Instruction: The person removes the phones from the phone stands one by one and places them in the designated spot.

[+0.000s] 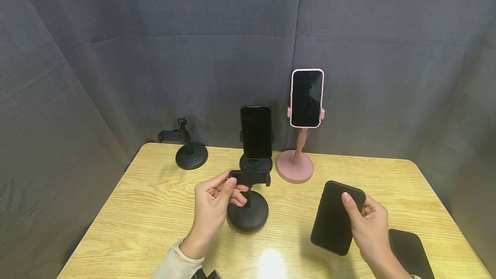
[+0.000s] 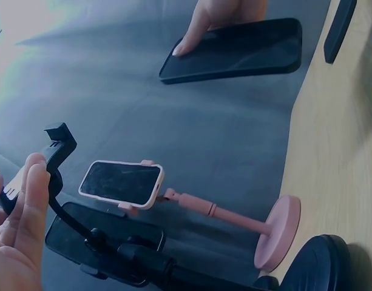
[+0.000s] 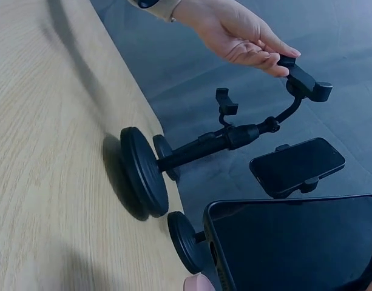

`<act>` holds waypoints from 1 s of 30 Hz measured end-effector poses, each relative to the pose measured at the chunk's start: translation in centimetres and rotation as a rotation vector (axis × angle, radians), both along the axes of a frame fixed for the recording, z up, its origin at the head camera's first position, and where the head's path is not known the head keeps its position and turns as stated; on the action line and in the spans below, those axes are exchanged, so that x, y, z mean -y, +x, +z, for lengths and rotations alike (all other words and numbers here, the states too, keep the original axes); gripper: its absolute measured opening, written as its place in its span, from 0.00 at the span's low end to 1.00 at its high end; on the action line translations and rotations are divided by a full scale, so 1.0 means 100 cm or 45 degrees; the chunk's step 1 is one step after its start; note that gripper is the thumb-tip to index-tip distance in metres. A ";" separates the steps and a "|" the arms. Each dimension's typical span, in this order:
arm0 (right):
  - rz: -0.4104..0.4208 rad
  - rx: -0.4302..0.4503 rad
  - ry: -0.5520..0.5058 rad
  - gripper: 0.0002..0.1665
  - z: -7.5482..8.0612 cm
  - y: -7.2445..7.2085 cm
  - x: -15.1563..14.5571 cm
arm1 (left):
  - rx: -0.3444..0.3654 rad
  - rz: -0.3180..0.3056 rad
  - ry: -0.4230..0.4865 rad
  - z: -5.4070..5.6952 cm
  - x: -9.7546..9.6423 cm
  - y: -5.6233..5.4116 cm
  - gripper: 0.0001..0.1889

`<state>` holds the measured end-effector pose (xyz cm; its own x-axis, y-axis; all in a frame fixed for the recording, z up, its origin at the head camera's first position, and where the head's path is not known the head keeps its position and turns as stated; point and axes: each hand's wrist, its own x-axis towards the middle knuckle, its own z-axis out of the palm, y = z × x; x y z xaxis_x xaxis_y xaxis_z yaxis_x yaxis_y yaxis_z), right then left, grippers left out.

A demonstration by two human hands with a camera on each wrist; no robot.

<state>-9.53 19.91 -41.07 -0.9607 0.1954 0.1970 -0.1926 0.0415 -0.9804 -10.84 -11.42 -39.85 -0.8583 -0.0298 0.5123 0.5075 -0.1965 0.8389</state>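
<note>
In the head view my left hand (image 1: 211,206) pinches the left end of the clamp (image 1: 253,178) on the nearest black phone stand (image 1: 248,216). This stand is upright on its round base, and its clamp has no phone in it. On the right, my right hand (image 1: 370,225) grips a black phone (image 1: 332,221) along its right edge, thumb lying over the screen side. The phone is held above the table, tilted, with its top leaning left of the hand. In the right wrist view the left fingers meet the clamp's near end, and the stand's jointed neck (image 3: 289,112) curves up to it.
Behind stand a black stand holding a phone (image 1: 256,132) and a pink stand (image 1: 294,167) carrying a white-framed phone (image 1: 307,98). A black stand (image 1: 191,156) without a phone is at the back left. Another dark phone (image 1: 410,251) lies near the right hand. Grey curtain (image 1: 193,55) surrounds the table.
</note>
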 end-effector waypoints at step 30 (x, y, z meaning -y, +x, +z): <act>0.025 0.061 0.098 0.10 -0.009 0.010 -0.020 | -0.048 0.167 -0.012 0.016 0.040 -0.021 0.17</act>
